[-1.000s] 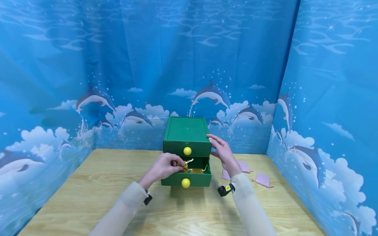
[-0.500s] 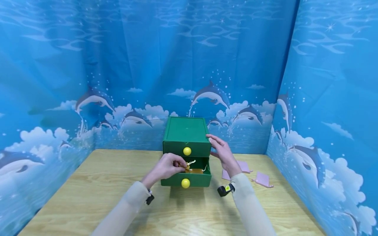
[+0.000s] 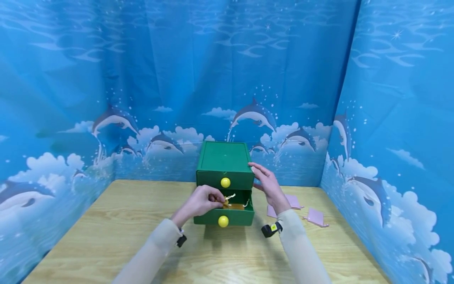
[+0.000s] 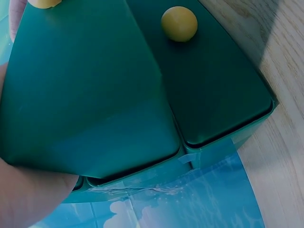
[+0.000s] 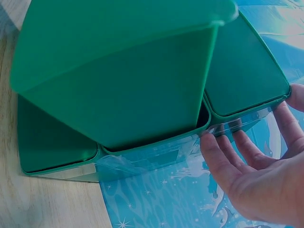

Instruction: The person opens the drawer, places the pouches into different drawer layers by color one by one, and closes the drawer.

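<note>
A green drawer cabinet (image 3: pixel 225 154) stands at the table's middle, its middle drawer (image 3: pixel 205 218) pulled out. Reaching over that drawer's left side, my left hand (image 3: pixel 203 200) pinches an orange-brown drawstring pouch (image 3: pixel 226 204) with a pale cord, mostly hidden behind the fingers. Beside it in the drawer lies another orange-brown pouch (image 3: pixel 236 206). My right hand (image 3: pixel 270 188) rests against the cabinet's right side, thumb by the top's front corner. In the right wrist view, the fingers (image 5: pixel 216 156) lie spread along the cabinet's side wall.
Several light purple drawstring pouches (image 3: pixel 315 216) lie on the wooden table (image 3: pixel 134 221) to the right of the cabinet. Yellow round knobs (image 3: pixel 223 221) stick out from the drawer fronts. Blue dolphin-print curtains (image 3: pixel 177 79) close off the back and sides.
My left hand has moved slightly right with the pouch, nearer the other pouch in the drawer. The right hand and the cabinet have stayed in place.
</note>
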Demonstrator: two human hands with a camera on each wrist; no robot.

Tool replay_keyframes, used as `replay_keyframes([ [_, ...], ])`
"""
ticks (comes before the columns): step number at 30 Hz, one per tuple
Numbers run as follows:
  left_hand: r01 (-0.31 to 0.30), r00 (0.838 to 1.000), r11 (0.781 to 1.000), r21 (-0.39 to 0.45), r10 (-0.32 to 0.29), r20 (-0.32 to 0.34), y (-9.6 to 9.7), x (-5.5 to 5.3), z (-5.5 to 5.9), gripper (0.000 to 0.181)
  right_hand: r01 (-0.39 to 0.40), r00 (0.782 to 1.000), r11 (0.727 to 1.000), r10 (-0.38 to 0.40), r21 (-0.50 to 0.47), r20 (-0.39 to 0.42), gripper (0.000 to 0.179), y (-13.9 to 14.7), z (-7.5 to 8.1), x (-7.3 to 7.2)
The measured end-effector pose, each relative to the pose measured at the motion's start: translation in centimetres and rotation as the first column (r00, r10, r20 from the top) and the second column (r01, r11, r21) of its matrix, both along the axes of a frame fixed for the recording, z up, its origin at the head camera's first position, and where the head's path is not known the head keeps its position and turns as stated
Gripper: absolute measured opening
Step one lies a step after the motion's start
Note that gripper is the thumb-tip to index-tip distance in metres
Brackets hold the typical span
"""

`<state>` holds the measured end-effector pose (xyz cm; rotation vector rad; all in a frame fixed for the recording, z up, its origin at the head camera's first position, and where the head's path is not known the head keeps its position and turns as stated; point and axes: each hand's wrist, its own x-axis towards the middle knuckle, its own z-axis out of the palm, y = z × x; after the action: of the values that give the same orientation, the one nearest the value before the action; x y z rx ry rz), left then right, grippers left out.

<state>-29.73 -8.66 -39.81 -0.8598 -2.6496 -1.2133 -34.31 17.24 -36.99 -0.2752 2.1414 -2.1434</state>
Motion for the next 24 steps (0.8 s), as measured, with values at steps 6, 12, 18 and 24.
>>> replay_keyframes([
  [6,-0.006,1.0,1.0,0.013,0.006,0.009,0.08,0.04,0.01,0.011,-0.004,1.0,1.0,0.004,0.002,-0.011,0.047,0.06,0.03,-0.14],
  [12,-0.025,1.0,1.0,0.011,0.026,-0.018,0.15,0.09,-0.09,0.011,-0.004,1.0,1.0,0.004,0.001,-0.017,0.048,0.14,-0.02,-0.31],
  [18,-0.06,0.997,0.998,-0.004,0.06,-0.047,0.23,0.19,-0.18,0.011,0.007,1.0,1.0,-0.007,0.001,-0.003,0.044,0.11,-0.01,-0.28],
  [24,-0.056,0.996,0.998,0.044,0.058,-0.06,0.14,0.37,-0.39,0.01,0.008,1.0,1.0,-0.008,0.006,-0.008,0.044,0.07,-0.23,-0.18],
])
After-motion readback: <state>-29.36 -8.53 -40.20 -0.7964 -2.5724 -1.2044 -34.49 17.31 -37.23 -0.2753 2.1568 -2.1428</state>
